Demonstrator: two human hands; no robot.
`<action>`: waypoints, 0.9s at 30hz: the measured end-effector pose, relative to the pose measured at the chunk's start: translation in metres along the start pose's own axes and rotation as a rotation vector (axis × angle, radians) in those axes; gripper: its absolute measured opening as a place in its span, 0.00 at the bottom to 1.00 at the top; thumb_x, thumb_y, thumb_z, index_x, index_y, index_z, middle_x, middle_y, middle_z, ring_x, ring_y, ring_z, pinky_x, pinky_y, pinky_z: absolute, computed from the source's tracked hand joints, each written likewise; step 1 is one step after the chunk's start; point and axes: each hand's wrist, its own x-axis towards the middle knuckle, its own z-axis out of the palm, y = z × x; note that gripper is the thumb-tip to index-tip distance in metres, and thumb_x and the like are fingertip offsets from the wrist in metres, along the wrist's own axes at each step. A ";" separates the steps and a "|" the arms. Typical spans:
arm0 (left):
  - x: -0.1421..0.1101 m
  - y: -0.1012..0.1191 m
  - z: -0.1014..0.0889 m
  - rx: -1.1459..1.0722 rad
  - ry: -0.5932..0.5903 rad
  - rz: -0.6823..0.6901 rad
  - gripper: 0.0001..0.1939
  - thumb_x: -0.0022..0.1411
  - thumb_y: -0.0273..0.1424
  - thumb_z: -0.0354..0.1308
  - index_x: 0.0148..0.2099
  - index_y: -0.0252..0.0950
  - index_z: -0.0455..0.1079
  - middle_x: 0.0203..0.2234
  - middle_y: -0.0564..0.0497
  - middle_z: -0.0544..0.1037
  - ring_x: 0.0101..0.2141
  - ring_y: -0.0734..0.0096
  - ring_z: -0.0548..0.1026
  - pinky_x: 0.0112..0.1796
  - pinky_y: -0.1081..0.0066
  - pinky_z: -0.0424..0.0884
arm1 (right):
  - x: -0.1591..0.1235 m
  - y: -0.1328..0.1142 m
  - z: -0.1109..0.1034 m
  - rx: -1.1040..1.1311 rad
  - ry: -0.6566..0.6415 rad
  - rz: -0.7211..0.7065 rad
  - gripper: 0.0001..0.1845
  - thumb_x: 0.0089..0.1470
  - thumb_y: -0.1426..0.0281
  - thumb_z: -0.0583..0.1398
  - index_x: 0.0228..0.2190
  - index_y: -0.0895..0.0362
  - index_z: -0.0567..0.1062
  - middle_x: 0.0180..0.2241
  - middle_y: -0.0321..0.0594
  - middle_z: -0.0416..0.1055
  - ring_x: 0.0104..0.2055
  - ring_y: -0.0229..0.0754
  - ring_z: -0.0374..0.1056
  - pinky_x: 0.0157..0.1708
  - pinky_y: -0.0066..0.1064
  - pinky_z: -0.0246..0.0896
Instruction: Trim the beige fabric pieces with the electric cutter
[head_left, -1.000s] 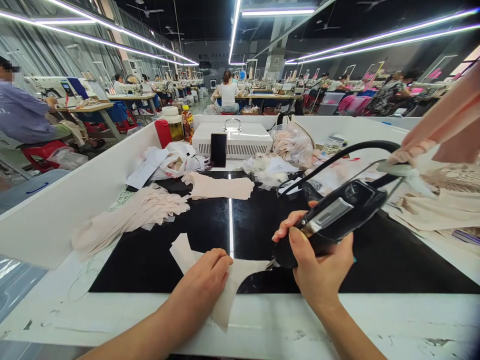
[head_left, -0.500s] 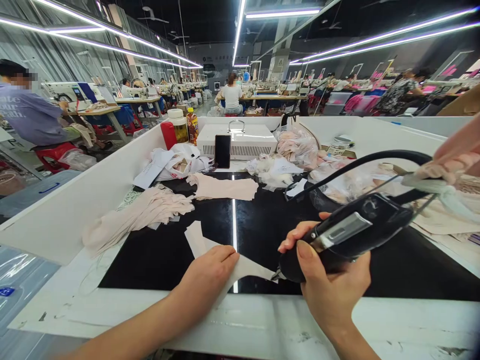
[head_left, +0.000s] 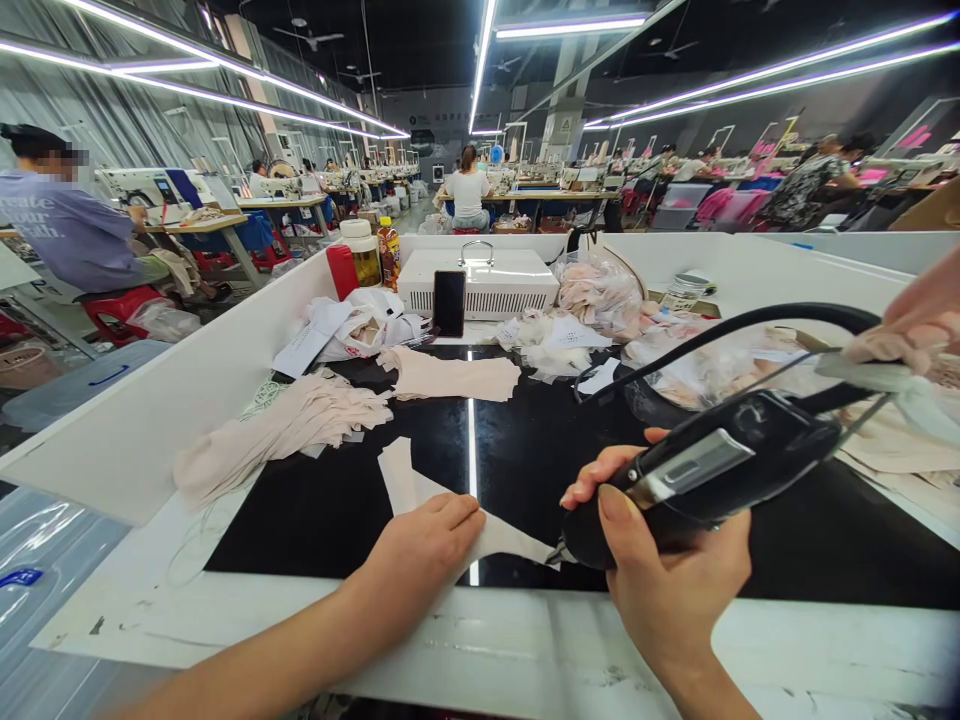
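Observation:
My left hand (head_left: 424, 548) presses down on a pale fabric piece (head_left: 514, 538), its fingers held together and curled over the cloth. The hand hides the middle of the piece; one strip sticks out behind it, and a narrow end points right. My right hand (head_left: 667, 580) is wrapped around a black corded hand tool (head_left: 705, 470) with a silver plate on its side. The tool is tilted, and its small metal tip touches or nearly touches the fabric's right end. A pale pink cloth strip (head_left: 922, 310) is tied at the tool's upper end.
A black mat (head_left: 540, 450) covers the white table. On it lie a flat pink fabric piece (head_left: 457, 377) and a fabric stack (head_left: 277, 430). Behind stand a phone (head_left: 449, 303) and a white vented box (head_left: 480, 280). Bagged fabric (head_left: 600, 290) is at back right. Co-workers sit beyond.
The view has shifted slightly. The fabric piece has turned, and its end that hung over the mat's front edge is no longer visible. The tool tip has stayed at its right end.

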 end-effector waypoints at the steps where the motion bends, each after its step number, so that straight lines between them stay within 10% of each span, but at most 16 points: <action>1: 0.000 0.000 0.000 0.011 -0.016 0.008 0.20 0.67 0.12 0.55 0.56 0.32 0.71 0.55 0.41 0.82 0.51 0.59 0.84 0.46 0.68 0.84 | 0.000 0.000 0.000 0.003 -0.004 -0.003 0.25 0.57 0.72 0.75 0.52 0.50 0.73 0.33 0.32 0.79 0.26 0.39 0.75 0.27 0.34 0.76; 10: 0.009 0.018 -0.006 0.112 -0.220 -0.052 0.18 0.70 0.13 0.58 0.57 0.33 0.72 0.51 0.44 0.82 0.50 0.60 0.82 0.47 0.68 0.81 | -0.001 0.000 -0.003 0.028 -0.008 -0.026 0.25 0.56 0.73 0.75 0.51 0.52 0.74 0.32 0.32 0.80 0.26 0.39 0.76 0.26 0.32 0.77; 13: 0.011 0.031 0.000 0.177 -0.195 -0.067 0.13 0.78 0.28 0.61 0.61 0.33 0.73 0.51 0.40 0.82 0.50 0.54 0.83 0.50 0.61 0.81 | -0.001 0.001 -0.003 0.032 0.000 -0.020 0.25 0.56 0.73 0.75 0.51 0.52 0.74 0.32 0.32 0.80 0.26 0.39 0.76 0.27 0.32 0.78; 18: 0.009 0.047 0.006 0.195 -0.117 -0.120 0.35 0.74 0.58 0.60 0.71 0.42 0.70 0.58 0.32 0.81 0.58 0.41 0.80 0.54 0.47 0.80 | -0.002 0.002 -0.002 0.031 0.011 0.002 0.26 0.56 0.72 0.76 0.51 0.52 0.74 0.33 0.32 0.80 0.27 0.39 0.77 0.27 0.32 0.79; 27: 0.010 0.060 0.005 0.159 -0.188 -0.140 0.42 0.69 0.64 0.58 0.76 0.50 0.67 0.63 0.24 0.77 0.63 0.26 0.76 0.54 0.34 0.79 | -0.003 -0.005 -0.001 0.025 0.008 0.011 0.26 0.55 0.68 0.77 0.51 0.50 0.75 0.32 0.30 0.80 0.25 0.38 0.76 0.27 0.32 0.78</action>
